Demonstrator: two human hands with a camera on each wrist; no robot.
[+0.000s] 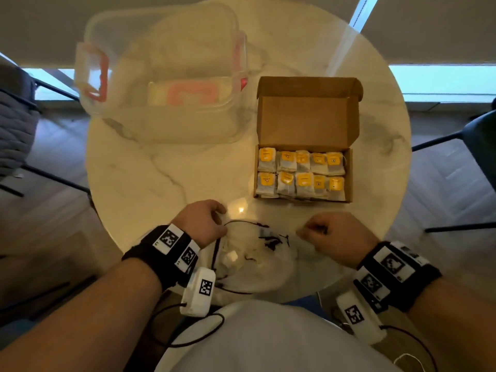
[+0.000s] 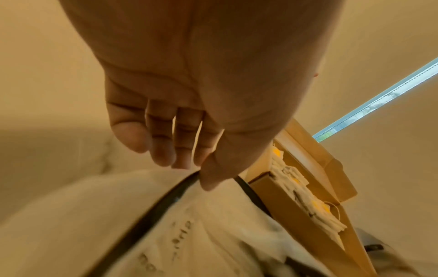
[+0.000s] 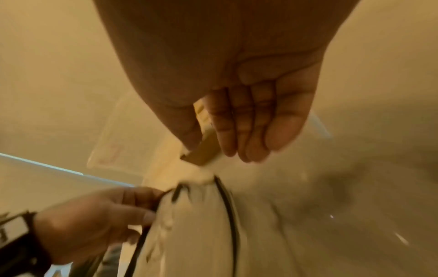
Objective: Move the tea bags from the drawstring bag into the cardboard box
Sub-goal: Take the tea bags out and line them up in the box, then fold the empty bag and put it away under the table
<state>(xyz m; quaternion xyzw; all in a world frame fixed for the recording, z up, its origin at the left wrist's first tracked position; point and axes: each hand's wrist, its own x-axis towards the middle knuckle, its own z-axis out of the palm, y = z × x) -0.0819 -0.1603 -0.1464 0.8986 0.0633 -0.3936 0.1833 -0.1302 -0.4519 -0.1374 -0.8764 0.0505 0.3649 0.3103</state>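
Observation:
A white drawstring bag [image 1: 257, 267] with a black cord lies at the table's near edge, its mouth spread between my hands. My left hand [image 1: 222, 224] pinches the cord and rim on the left side [image 2: 199, 168]. On the right, my right hand [image 1: 304, 233] pinches the bag's fabric edge [image 3: 208, 151]. A small pale packet [image 1: 230, 257] shows inside the bag. The open cardboard box [image 1: 349, 178] stands just beyond, to the right, lid up. Two rows of tea bags [image 1: 300, 173] with yellow tags fill it.
A clear plastic container [image 1: 161, 76] with pink latches sits at the back left of the round marble table [image 1: 161, 170]. Dark chairs stand off the table to the left [image 1: 16, 130] and right [image 1: 477, 130].

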